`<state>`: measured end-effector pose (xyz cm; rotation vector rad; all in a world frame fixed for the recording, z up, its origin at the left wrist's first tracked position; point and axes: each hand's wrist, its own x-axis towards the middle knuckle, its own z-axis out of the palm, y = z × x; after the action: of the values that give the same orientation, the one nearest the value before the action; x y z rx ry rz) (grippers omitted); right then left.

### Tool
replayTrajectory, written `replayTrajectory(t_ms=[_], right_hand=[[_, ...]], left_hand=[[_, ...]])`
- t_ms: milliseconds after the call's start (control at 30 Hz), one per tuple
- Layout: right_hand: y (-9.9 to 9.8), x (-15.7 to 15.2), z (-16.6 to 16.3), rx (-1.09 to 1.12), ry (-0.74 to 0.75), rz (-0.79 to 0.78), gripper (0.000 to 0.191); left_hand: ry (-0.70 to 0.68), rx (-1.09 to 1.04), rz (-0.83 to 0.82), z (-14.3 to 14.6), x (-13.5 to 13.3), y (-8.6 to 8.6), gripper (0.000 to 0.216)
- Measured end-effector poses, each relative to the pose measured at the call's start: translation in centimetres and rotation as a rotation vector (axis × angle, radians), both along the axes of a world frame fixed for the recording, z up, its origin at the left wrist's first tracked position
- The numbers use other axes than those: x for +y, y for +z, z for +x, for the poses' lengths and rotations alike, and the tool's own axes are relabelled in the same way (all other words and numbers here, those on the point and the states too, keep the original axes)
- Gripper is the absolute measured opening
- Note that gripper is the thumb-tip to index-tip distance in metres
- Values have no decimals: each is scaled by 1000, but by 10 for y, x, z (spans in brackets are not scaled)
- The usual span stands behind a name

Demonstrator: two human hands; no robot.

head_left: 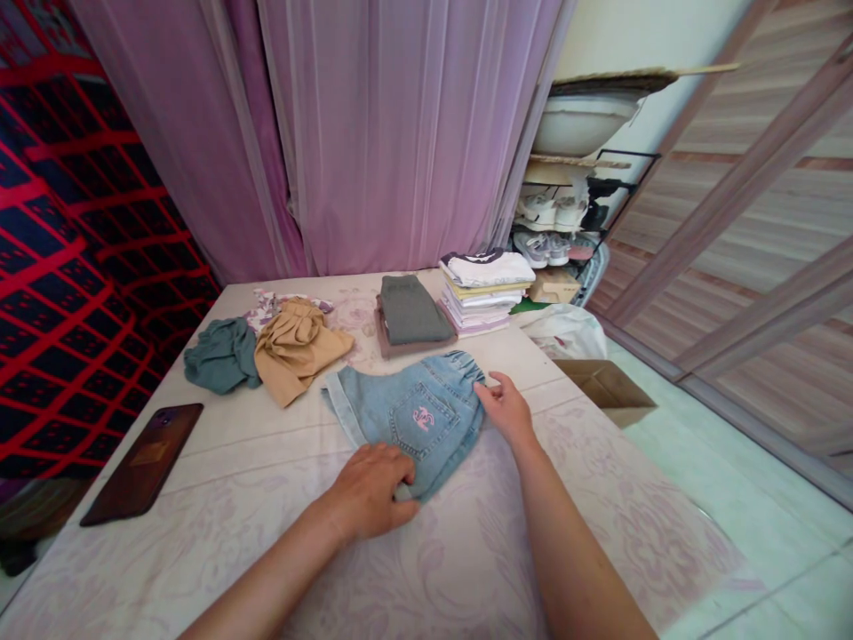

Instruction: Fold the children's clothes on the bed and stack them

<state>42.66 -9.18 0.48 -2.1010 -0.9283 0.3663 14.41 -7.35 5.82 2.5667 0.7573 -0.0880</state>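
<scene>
Currently, denim shorts (423, 418) lie between the left hand (373, 491), pinching a near corner, and the right hand (507, 407), holding the waistband (465, 366). Beyond the hands, the grey pile (414, 311) and white pile (483, 298) are folded; forward-left, the tan garment (298, 348) and teal garment (222, 356) lie crumpled.

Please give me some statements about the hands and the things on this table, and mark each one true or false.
1. The left hand touches the denim shorts. True.
2. The right hand is far from the shorts. False: the right hand is at the waistband.
3. A pink design is on the pocket. True.
4. The tan garment is neatly folded. False: the tan garment lies crumpled.
5. The phone lies left of the shorts. True.
</scene>
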Motion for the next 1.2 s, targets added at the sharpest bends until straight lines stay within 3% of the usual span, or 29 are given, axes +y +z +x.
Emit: replayTrajectory(t_ms=[100,267,400,600,700,867,1000,1067,1200], right_hand=[[8,7,11,82,1,-70,59],[18,21,19,32,168,-207,47],[19,28,13,98,145,-85,24],[42,43,13,88,136,137,17],[51,51,22,26,103,285,22],[31,51,37,-35,3,107,20],[9,39,47,6,-43,28,36],[4,33,52,32,-66,-26,48],[3,31,53,57,-70,-129,61]], left_hand=[[13,31,53,1,-12,-4,36],[-41,62,154,2,-13,-7,23],[-50,16,139,-2,-2,-2,22],[188,-383,180,-10,3,8,27],[78,-440,150,9,-7,6,24],[-62,-331,28,65,-27,-15,27],[-91,-427,-122,74,-21,-21,40],[2,-504,-87,59,-2,-18,34],[386,-449,220,17,58,-9,33]])
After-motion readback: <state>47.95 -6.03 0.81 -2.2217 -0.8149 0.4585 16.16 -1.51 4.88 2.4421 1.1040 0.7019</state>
